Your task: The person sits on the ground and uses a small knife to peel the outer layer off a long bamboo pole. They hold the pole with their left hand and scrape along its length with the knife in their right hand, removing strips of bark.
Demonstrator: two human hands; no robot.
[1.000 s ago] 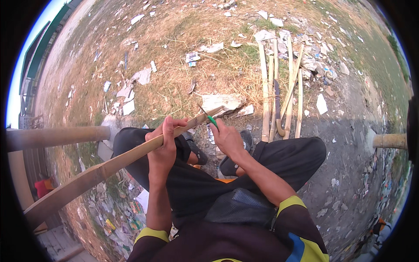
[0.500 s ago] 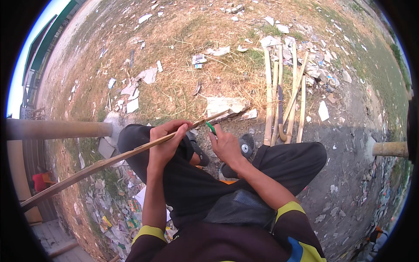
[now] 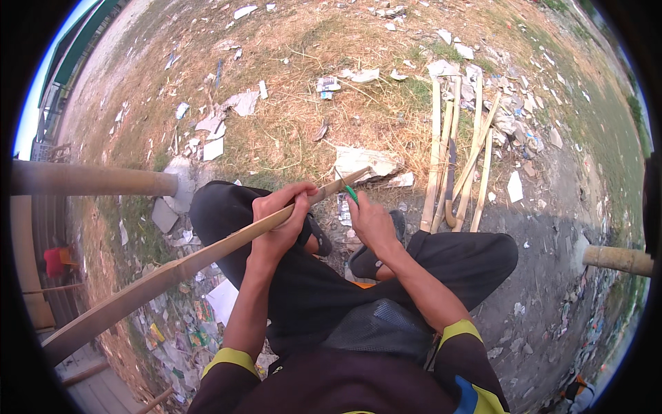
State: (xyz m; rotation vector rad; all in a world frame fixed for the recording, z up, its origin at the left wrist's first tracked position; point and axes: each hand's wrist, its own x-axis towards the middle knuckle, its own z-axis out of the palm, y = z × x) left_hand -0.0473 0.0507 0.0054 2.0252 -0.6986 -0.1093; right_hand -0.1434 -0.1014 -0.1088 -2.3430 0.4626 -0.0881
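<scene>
A long split bamboo strip point(image 3: 200, 259) slants from the lower left up to its tip in front of my knees. My left hand point(image 3: 281, 217) is closed around it not far from that tip. My right hand point(image 3: 374, 224) grips a small green-handled knife point(image 3: 352, 194), whose thin blade lies at the strip near its far end. Beyond my right knee lie several pale bamboo strips point(image 3: 434, 162), roughly side by side with one crossing over. Among them rests a dark-bladed tool point(image 3: 451, 165) with a curved wooden handle.
A thick bamboo pole point(image 3: 93, 179) juts in from the left and another point(image 3: 617, 260) from the right, level with my knees. A pale broken slab point(image 3: 369, 163) lies ahead on dry grass. Paper and plastic scraps litter the ground, with a white sheet point(image 3: 222, 300) by my left thigh.
The strip has turned to show more of its broad face. Both hands have shifted slightly right in the view, the right one a little lower. The knife stays at the strip's far end.
</scene>
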